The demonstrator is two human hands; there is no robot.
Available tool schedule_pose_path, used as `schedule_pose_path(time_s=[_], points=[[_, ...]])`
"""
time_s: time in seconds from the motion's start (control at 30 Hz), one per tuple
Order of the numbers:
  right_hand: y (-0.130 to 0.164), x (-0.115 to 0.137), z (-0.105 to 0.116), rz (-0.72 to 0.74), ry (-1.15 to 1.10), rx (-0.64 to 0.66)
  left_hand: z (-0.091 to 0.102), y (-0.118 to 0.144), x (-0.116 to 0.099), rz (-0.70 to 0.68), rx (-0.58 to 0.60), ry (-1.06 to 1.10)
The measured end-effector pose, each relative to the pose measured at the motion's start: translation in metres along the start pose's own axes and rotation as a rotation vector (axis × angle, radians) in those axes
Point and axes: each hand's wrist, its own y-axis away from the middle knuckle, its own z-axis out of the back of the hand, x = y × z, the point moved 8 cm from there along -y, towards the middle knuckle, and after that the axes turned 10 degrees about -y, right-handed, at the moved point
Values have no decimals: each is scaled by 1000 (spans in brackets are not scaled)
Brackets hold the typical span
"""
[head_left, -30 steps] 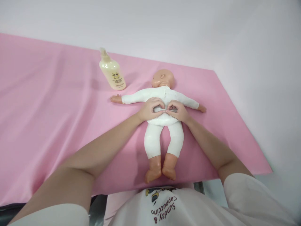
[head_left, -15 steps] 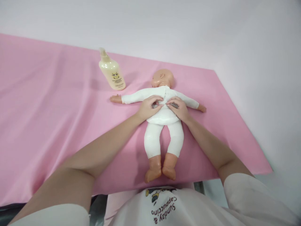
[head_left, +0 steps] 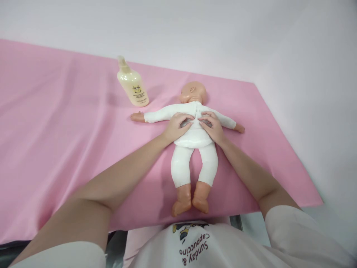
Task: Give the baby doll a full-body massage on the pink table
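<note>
Left hand (head_left: pixel 177 126) and right hand (head_left: pixel 211 124), fingers curled, on doll's back (head_left: pixel 195 132)

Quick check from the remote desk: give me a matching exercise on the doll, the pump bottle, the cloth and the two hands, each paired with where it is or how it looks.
Things:
1. doll
2. pump bottle
3. pink cloth
4. left hand and right hand

Places or states:
A. spread over the table
B. resting on the doll's back
C. lying face down, arms out, in white clothes
D. upright, beyond the doll's outstretched arm

Pairs: 1-C, 2-D, 3-A, 4-B
</note>
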Motion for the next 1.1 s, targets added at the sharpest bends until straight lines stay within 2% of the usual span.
schedule_pose_path(time_s=[0.23, 0.5, 1.1], points=[[-3, 1, -3, -10, -32, 69, -3, 0, 4, -33, 29, -16], [-3, -11, -5, -105, -89, 58, 0, -1, 4, 20, 34, 19], [-2, -7, -7, -109, -127, 46, 0, -2, 4, 11, 33, 32]])
